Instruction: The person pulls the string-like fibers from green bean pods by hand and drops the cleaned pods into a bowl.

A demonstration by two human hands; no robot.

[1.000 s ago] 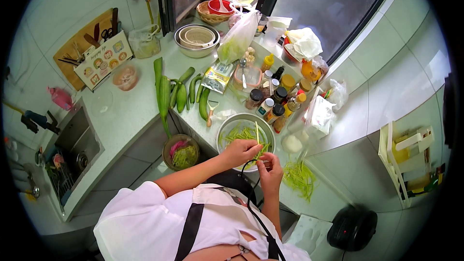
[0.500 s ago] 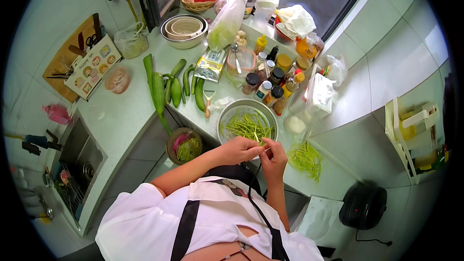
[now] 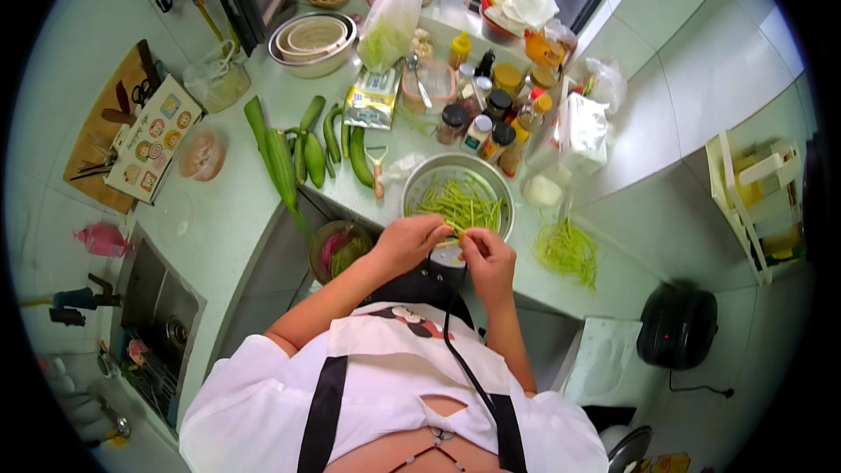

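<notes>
My left hand [image 3: 410, 242] and my right hand [image 3: 487, 261] meet over the near rim of a metal bowl [image 3: 498, 179]. Both are closed in a pinch, with a thin green vegetable stem [image 3: 455, 229] between their fingertips. Cut green stems [image 3: 457, 201] lie heaped inside the bowl. To the right of it, a loose pile of longer, paler green stems [image 3: 568, 250] rests on the counter. The exact ends of the held stem are hidden by my fingers.
A peeler [image 3: 378, 173] and long green gourds [image 3: 279, 162] lie left of the bowl. Seasoning jars [image 3: 478, 133] crowd behind it. Below the counter edge stands a bin [image 3: 324, 250] with scraps. A sink [image 3: 158, 298] is far left, a black appliance [image 3: 676, 324] right.
The view has shifted, so the counter sits slightly higher in the picture. My hands have drawn slightly apart and toward the bowl's near left, still pinching a stem.
</notes>
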